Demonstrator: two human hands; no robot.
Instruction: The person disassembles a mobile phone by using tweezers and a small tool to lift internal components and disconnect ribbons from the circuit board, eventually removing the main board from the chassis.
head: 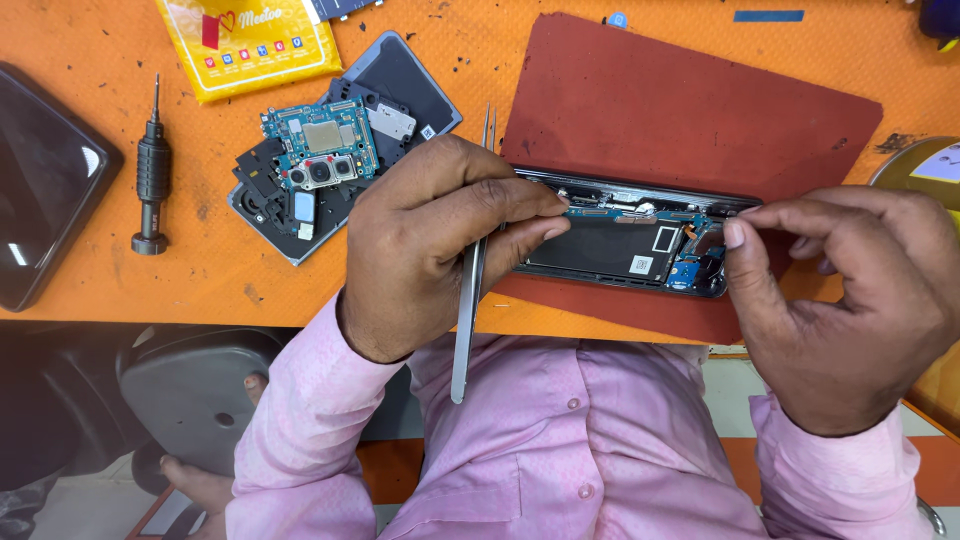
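A black precision screwdriver (152, 172) is lying on the orange surface (100, 110), well apart from a blue circuit board (320, 150) that is resting on a pile of dark phone parts (262, 190) and a grey back cover (410, 80). A yellow packet (248, 40) is sitting at the far edge. A dark tablet-like slab (45, 185) is lying at the left. A red mat (680, 110) is covering the surface's right part.

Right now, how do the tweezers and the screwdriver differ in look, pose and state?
The tweezers are slim bare silver metal; the screwdriver is black with a thick ribbed grip. The tweezers are under the left hand, reaching past the bench edge; the screwdriver lies untouched on the orange mat. The tweezers end in two fine prongs; the screwdriver ends in one thin bit. Both lie roughly parallel with tips pointing away from the person.
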